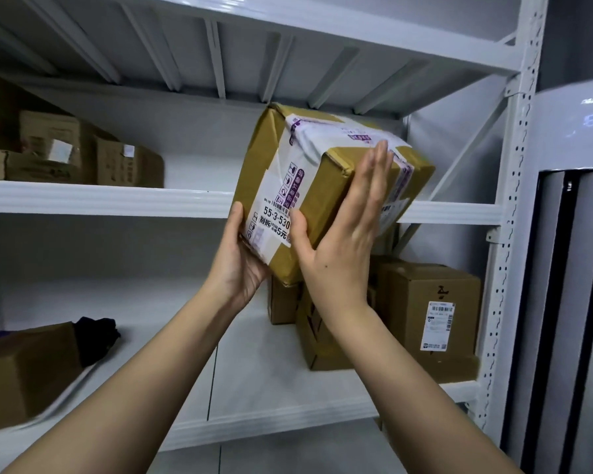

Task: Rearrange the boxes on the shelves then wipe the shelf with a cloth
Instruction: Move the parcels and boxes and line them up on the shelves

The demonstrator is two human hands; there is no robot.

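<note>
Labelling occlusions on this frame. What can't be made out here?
Head view only:
- Taped brown cardboard box: underside and far side hidden; left hand and right hand cover parts.
- Small brown boxes on lower shelf: partly behind right forearm; white label print too small.
- Dark crumpled cloth: partly behind blurred brown box at left edge, itself cut off.
- Upper-shelf brown boxes: dim, markings unreadable.

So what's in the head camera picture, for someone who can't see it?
Two hands hold a taped cardboard box, tilted, in front of white metal shelves. More boxes sit on the shelves, and a dark cloth lies lower left.
</note>
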